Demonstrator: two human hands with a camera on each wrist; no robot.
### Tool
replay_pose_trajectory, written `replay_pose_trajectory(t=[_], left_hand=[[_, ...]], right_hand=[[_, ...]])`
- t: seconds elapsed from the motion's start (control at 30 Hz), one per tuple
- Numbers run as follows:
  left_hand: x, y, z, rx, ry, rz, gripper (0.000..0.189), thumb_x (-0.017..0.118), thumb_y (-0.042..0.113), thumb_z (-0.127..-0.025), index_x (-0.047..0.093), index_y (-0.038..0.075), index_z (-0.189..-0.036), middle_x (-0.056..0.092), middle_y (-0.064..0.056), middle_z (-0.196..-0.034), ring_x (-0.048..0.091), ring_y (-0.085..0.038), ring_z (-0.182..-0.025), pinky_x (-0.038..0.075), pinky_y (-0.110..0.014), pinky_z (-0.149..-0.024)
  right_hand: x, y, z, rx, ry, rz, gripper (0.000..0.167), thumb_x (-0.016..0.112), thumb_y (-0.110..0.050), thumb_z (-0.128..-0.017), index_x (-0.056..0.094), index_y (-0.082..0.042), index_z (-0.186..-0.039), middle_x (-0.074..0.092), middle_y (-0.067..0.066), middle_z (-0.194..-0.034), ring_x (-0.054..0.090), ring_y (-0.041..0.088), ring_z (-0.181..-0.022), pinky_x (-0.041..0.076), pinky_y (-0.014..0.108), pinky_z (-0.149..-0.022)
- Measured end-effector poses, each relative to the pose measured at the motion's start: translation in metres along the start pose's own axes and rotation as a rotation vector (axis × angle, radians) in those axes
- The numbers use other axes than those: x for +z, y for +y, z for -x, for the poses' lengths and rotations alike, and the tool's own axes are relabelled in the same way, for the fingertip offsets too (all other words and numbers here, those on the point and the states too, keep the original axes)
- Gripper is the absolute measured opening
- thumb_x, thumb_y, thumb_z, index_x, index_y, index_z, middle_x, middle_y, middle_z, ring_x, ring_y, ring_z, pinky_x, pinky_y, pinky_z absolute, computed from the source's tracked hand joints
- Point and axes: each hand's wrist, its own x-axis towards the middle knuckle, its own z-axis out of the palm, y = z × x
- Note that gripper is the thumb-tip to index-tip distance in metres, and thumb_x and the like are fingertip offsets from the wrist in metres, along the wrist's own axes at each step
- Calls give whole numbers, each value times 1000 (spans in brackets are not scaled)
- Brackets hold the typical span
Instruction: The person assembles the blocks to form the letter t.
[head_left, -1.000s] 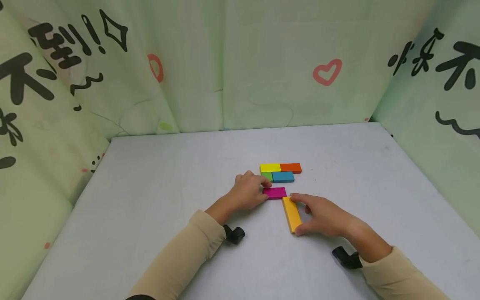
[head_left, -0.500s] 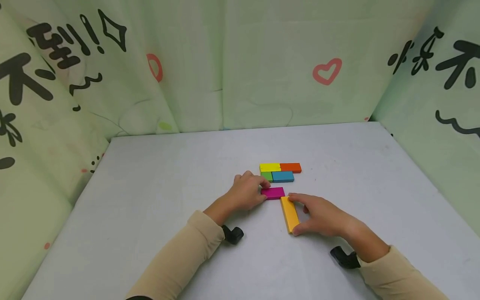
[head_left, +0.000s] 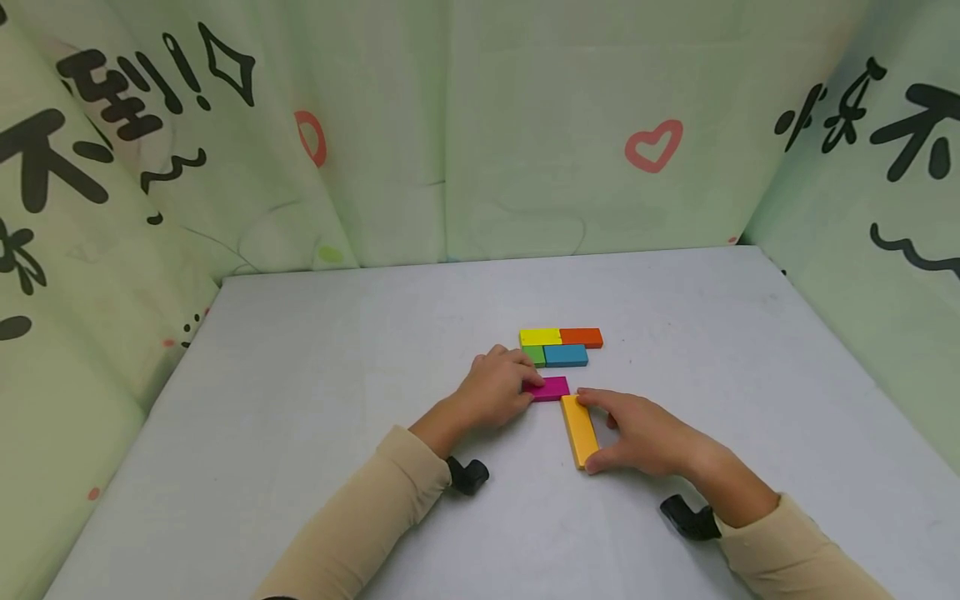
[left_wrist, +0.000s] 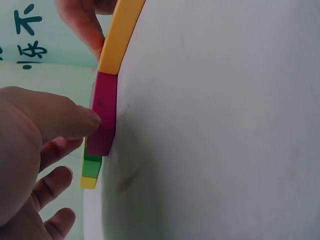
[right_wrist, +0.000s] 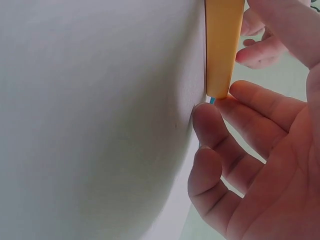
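My left hand (head_left: pixel 491 387) pinches a magenta wooden block (head_left: pixel 553 388) by its left part, the thumb on its near side and a finger over its top. An orange-yellow block (head_left: pixel 579 431) lies lengthwise toward me, its far end meeting the magenta block's near right corner. Thumb and index finger of my right hand (head_left: pixel 648 429) hold this block at its two ends. In the left wrist view the magenta block (left_wrist: pixel 105 107) and the orange-yellow block (left_wrist: pixel 120 40) appear end to end. The right wrist view has the orange-yellow block (right_wrist: pixel 222 50) flat on the table, with the other fingers loosely bent.
Just beyond the hands, a yellow block (head_left: pixel 540 337) and a red-orange block (head_left: pixel 581 337) form a back row. A green block (head_left: pixel 533 356) and a blue block (head_left: pixel 566 356) lie against it in front. Printed curtains (head_left: pixel 525 192) enclose the white table (head_left: pixel 337 350).
The magenta and orange-yellow blocks have shifted slightly left, together with the hands. My left index finger has come down further onto the magenta block.
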Motion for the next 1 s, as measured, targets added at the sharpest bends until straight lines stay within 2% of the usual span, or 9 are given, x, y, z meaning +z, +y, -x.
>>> replay_pose_trajectory(t=[0.23,0.37,0.53,0.7,0.9,1.0], left_hand=[[1,9,-1,10,-34,-70,32,72,20,-93,73,22,-125,64,3,-126,51,-18,-116,45,-33,-94],[4,13,0,23,-26,-91,30,68,20,-95,73,21,-125,64,2,-125,53,-18,-114,46,-31,-96],[7,18,3,26,18,-103,32,71,29,-94,73,18,-123,65,1,-123,55,-17,-111,48,-30,-94],[9,23,7,-7,47,-140,37,72,37,-92,72,20,-125,64,3,-125,54,-17,-112,46,-32,-94],[10,29,10,-15,41,-176,44,72,43,-91,70,17,-126,63,1,-124,55,-16,-107,49,-28,-89],[11,31,10,-24,33,-179,48,71,48,-90,70,16,-127,63,0,-125,54,-16,-108,49,-27,-89]], right_hand=[[-1,-1,0,3,-1,1,94,86,-48,-74,48,-4,-147,53,12,-143,53,18,-98,51,38,-86],[-1,-1,-1,5,-3,2,94,86,-48,-74,47,-4,-147,53,13,-143,54,19,-98,51,39,-87],[0,-1,0,9,-5,-5,95,86,-47,-74,46,-3,-148,51,14,-145,56,20,-101,52,43,-91],[-2,0,1,10,-10,-17,96,86,-48,-74,45,-4,-149,50,14,-147,57,23,-104,52,45,-92],[-8,4,5,5,25,13,91,84,-47,-78,45,-4,-149,51,14,-146,56,22,-101,53,38,-84],[-12,5,5,-22,49,45,81,79,-42,-85,47,-1,-147,52,16,-144,57,23,-101,53,40,-86]])
